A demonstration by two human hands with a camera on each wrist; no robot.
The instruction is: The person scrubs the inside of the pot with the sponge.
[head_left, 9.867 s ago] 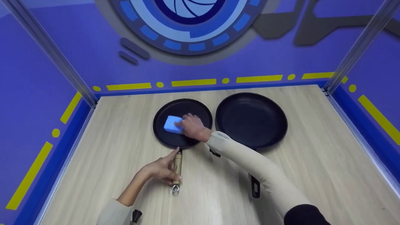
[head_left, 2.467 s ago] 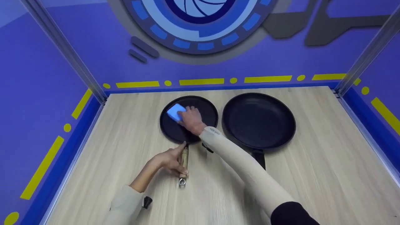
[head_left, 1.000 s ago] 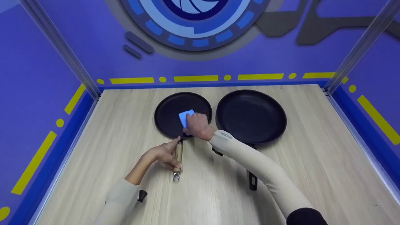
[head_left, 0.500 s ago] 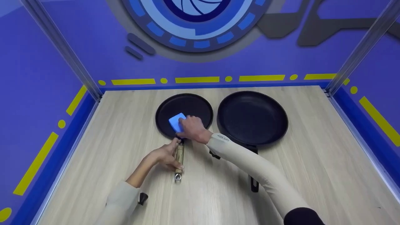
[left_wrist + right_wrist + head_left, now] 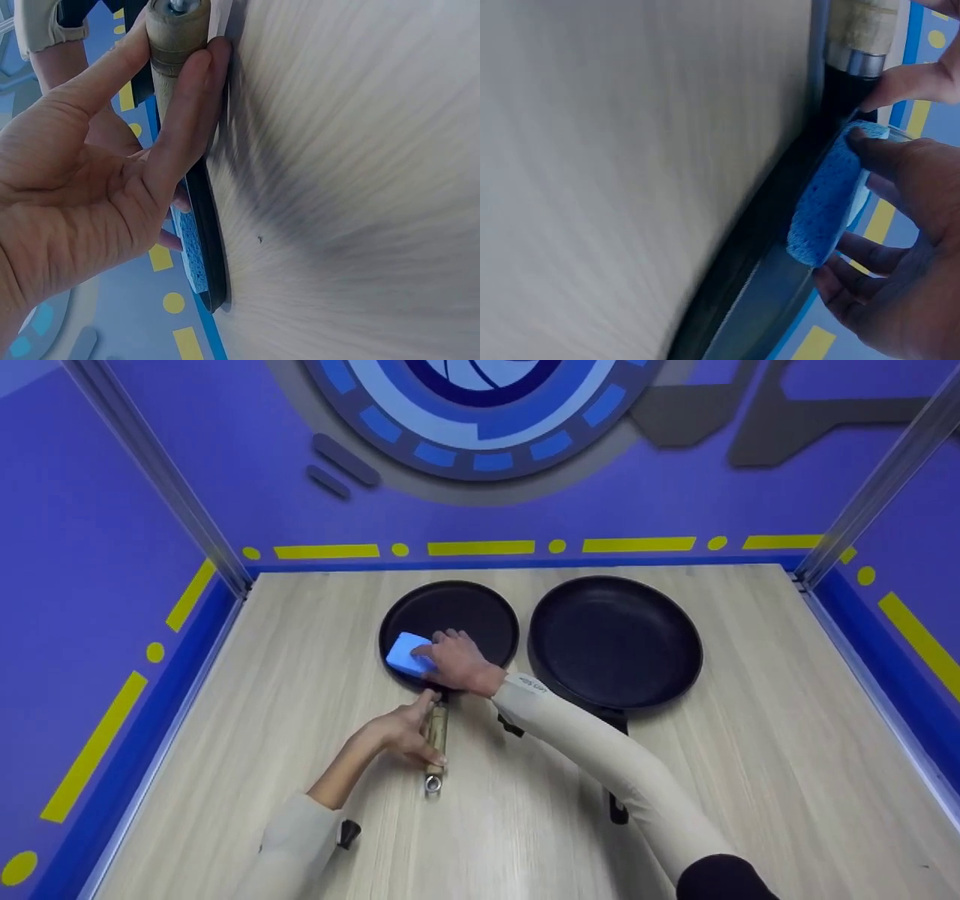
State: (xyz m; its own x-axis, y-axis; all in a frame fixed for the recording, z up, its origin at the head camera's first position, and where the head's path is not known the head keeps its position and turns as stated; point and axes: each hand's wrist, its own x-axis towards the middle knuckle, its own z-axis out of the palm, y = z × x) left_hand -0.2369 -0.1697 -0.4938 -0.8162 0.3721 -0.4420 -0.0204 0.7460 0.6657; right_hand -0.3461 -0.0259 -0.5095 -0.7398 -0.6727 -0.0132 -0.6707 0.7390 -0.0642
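In the head view, a flat black pan [image 5: 457,611] lies on the left with its wooden handle [image 5: 438,731] towards me. My left hand [image 5: 397,731] holds that handle, thumb up near the pan's rim. In the left wrist view the thumb and fingers lie on either side of the wooden handle [image 5: 178,37]. My right hand [image 5: 461,664] grips a blue sponge [image 5: 407,653] against the pan's lower-left inner surface. The right wrist view shows the sponge [image 5: 829,199] on its edge-side close to the rim, between thumb and fingers; its underside is hidden.
A larger, deeper black frying pan [image 5: 615,641] stands just right of the first, its black handle [image 5: 617,808] partly hidden under my right forearm. Both rest on a light wooden table [image 5: 787,720]. Blue-purple panels [image 5: 187,435] close off the back and sides.
The sponge, in my right hand, goes from the pan's upper left to its middle near the handle, then left to the lower-left rim. My left hand stays on the handle.
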